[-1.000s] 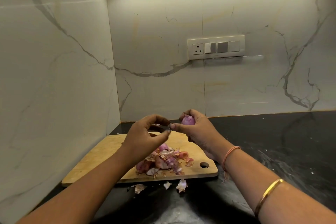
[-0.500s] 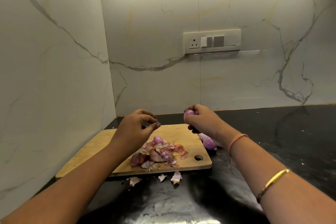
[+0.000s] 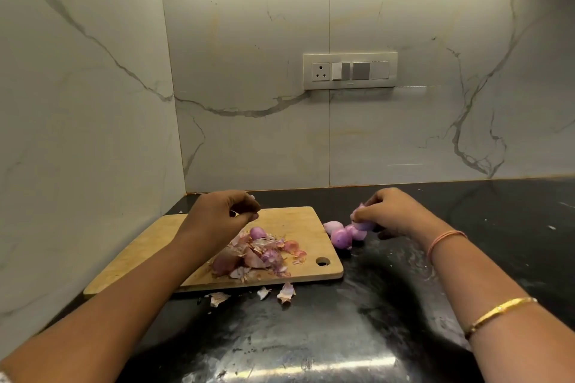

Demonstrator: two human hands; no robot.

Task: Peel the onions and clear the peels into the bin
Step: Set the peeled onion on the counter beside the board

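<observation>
On the wooden cutting board (image 3: 292,221) lies a heap of onion peels (image 3: 264,253), with a small unpeeled onion (image 3: 257,232) at its far side. My left hand (image 3: 217,218) hovers over the heap, fingertips pinched on a small bit of peel. My right hand (image 3: 389,211) is to the right of the board, low over the black counter, and grips a peeled onion (image 3: 361,222). That onion touches a small cluster of peeled onions (image 3: 339,238) lying on the counter. No bin is in view.
Three loose peels (image 3: 286,292) lie on the counter just in front of the board. Marble walls close the corner at left and behind; a switch panel (image 3: 350,70) is on the back wall. Black counter (image 3: 466,211) stretches to the right.
My hands have parted. The right hand carried the peeled onion right and down to the cluster on the counter. The left hand stayed over the peel heap.
</observation>
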